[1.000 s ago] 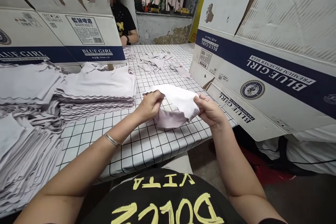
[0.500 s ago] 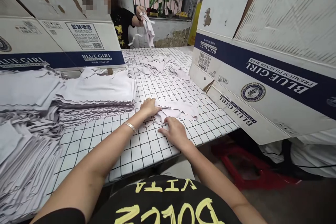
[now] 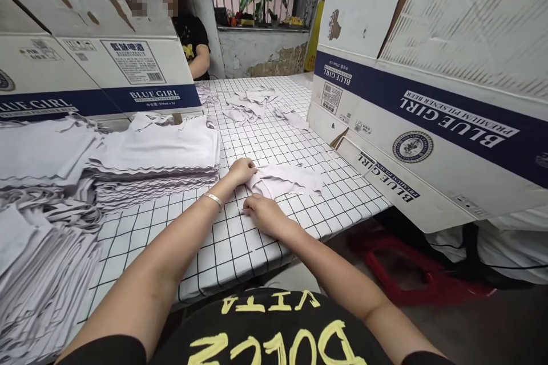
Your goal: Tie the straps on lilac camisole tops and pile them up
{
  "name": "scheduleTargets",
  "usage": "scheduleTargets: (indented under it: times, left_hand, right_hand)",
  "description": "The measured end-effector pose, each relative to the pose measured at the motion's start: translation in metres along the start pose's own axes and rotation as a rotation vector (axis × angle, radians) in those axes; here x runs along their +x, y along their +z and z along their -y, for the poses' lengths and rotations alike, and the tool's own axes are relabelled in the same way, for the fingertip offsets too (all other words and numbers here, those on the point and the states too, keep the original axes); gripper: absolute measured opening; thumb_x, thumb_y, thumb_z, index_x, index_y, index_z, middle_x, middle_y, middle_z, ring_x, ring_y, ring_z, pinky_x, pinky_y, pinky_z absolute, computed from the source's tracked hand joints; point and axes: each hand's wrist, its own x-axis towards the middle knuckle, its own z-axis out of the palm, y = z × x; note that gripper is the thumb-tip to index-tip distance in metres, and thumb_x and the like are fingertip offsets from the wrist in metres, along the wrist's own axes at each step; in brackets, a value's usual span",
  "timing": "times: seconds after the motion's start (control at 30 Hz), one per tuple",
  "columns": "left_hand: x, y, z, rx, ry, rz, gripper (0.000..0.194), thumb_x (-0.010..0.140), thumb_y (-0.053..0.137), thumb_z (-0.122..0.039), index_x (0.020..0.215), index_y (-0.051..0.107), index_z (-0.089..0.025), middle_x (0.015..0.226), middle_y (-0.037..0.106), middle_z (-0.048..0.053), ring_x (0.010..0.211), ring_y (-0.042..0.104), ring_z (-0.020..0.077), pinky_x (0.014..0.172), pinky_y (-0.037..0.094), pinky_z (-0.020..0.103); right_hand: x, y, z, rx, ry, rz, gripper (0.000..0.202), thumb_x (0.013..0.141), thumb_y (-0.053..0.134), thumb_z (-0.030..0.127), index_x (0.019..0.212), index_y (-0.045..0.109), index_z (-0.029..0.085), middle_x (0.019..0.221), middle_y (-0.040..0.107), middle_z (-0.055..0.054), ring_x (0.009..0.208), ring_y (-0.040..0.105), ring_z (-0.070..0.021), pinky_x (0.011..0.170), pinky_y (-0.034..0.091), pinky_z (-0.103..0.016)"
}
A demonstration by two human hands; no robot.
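A pale pinkish-white fabric piece [image 3: 291, 178] lies crumpled on the checked table cover [image 3: 231, 239]. My left hand [image 3: 242, 171], with a silver bangle at the wrist, pinches the left end of this fabric piece. Close by, on the near side, my right hand [image 3: 264, 214] has its fingers pressed together on the fabric's lower left corner, a small tip of which pokes out past the fingertips. Left of my hands stands a stack of folded white fabric pieces [image 3: 158, 145], with wavy edges facing me.
More fabric stacks [image 3: 43, 148] fill the left side. Loose fabric pieces [image 3: 250, 104] lie farther back. Behind the stacks rises a cardboard box [image 3: 141, 63]; another carton [image 3: 428, 97] overhangs the right table edge. A co-worker [image 3: 194, 45] is at the far left, a red stool [image 3: 411, 274] below right.
My right hand has moved left and closed on the fabric's near corner. My left hand has drawn its fingers into a pinch. The co-worker's raised hand and fabric have dropped from sight.
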Motion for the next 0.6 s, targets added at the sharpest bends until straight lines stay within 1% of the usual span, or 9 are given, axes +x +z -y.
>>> scheduleTargets:
  times: [0.1, 0.13, 0.2, 0.23, 0.3, 0.37, 0.43, 0.53, 0.6]
  left_hand:
    - [-0.001, -0.006, 0.0, -0.038, 0.002, -0.08, 0.015, 0.079, 0.058, -0.031, 0.072, 0.059, -0.019, 0.081, 0.065, 0.006, 0.085, 0.057, 0.0218, 0.077, 0.042, 0.032]
    - [-0.001, -0.008, -0.001, -0.062, 0.003, -0.095, 0.015, 0.082, 0.054, -0.032, 0.076, 0.059, -0.019, 0.082, 0.064, 0.006, 0.083, 0.057, 0.0207, 0.076, 0.042, 0.031]
    - [-0.002, -0.013, -0.004, -0.121, 0.004, -0.081, 0.019, 0.087, 0.048, -0.034, 0.088, 0.058, -0.019, 0.078, 0.062, 0.004, 0.074, 0.056, 0.0175, 0.07, 0.042, 0.029]
    - [-0.004, -0.015, -0.006, -0.149, 0.004, -0.059, 0.021, 0.087, 0.047, -0.036, 0.094, 0.057, -0.018, 0.076, 0.061, 0.003, 0.069, 0.055, 0.0159, 0.066, 0.043, 0.027]
    - [-0.008, -0.02, -0.011, -0.219, 0.025, 0.052, 0.03, 0.082, 0.056, -0.034, 0.107, 0.054, -0.018, 0.073, 0.059, 0.0, 0.062, 0.054, 0.0139, 0.06, 0.043, 0.025]
    - [-0.016, -0.027, -0.019, -0.298, 0.084, 0.18, 0.047, 0.073, 0.065, -0.025, 0.117, 0.049, -0.018, 0.076, 0.058, -0.001, 0.063, 0.055, 0.0135, 0.058, 0.044, 0.024]
    - [-0.026, -0.032, -0.033, -0.329, 0.205, 0.212, 0.053, 0.07, 0.062, -0.015, 0.12, 0.047, -0.018, 0.086, 0.059, 0.002, 0.07, 0.056, 0.0144, 0.062, 0.046, 0.025]
    - [-0.046, -0.035, -0.061, -0.202, 0.488, 0.046, 0.04, 0.072, 0.05, -0.006, 0.11, 0.054, -0.02, 0.102, 0.057, 0.005, 0.086, 0.056, 0.0166, 0.075, 0.047, 0.029]
    - [-0.057, -0.037, -0.077, -0.069, 0.621, -0.029, 0.032, 0.077, 0.045, -0.006, 0.102, 0.058, -0.021, 0.104, 0.053, 0.005, 0.086, 0.054, 0.0162, 0.076, 0.046, 0.029]
  right_hand:
    - [-0.005, -0.017, -0.005, 0.059, -0.004, -0.191, 0.006, 0.09, 0.052, 0.02, 0.093, 0.057, 0.021, 0.097, 0.057, -0.005, 0.091, 0.055, -0.0179, 0.078, 0.042, -0.029]
    - [-0.009, -0.022, -0.008, 0.037, -0.018, -0.189, 0.009, 0.088, 0.055, 0.022, 0.097, 0.057, 0.022, 0.1, 0.057, -0.005, 0.093, 0.055, -0.0184, 0.078, 0.042, -0.029]
    - [-0.015, -0.024, -0.013, -0.04, -0.038, -0.075, 0.014, 0.084, 0.061, 0.024, 0.097, 0.057, 0.022, 0.101, 0.057, -0.006, 0.09, 0.055, -0.0188, 0.074, 0.041, -0.029]
    - [-0.017, -0.022, -0.015, -0.064, -0.034, -0.003, 0.011, 0.083, 0.061, 0.023, 0.093, 0.058, 0.021, 0.098, 0.058, -0.005, 0.086, 0.055, -0.0184, 0.071, 0.041, -0.029]
    - [-0.018, -0.017, -0.018, -0.036, 0.006, 0.029, 0.002, 0.086, 0.056, 0.021, 0.084, 0.056, 0.019, 0.088, 0.06, -0.004, 0.078, 0.055, -0.0171, 0.069, 0.04, -0.028]
    - [-0.011, -0.016, -0.021, 0.095, 0.039, -0.082, 0.008, 0.088, 0.051, 0.024, 0.082, 0.054, 0.02, 0.084, 0.061, -0.002, 0.075, 0.055, -0.0162, 0.07, 0.041, -0.028]
    - [0.003, -0.02, -0.025, 0.262, 0.049, -0.222, 0.009, 0.087, 0.05, 0.028, 0.084, 0.053, 0.021, 0.082, 0.061, -0.001, 0.074, 0.055, -0.0159, 0.07, 0.043, -0.028]
    - [0.037, -0.034, -0.035, 0.453, 0.205, -0.406, 0.013, 0.085, 0.048, 0.031, 0.086, 0.055, 0.02, 0.076, 0.061, -0.002, 0.069, 0.056, -0.0158, 0.065, 0.046, -0.028]
    - [0.057, -0.048, -0.046, 0.473, 0.354, -0.513, 0.018, 0.085, 0.044, 0.029, 0.091, 0.056, 0.019, 0.078, 0.062, -0.003, 0.07, 0.058, -0.0162, 0.065, 0.048, -0.028]
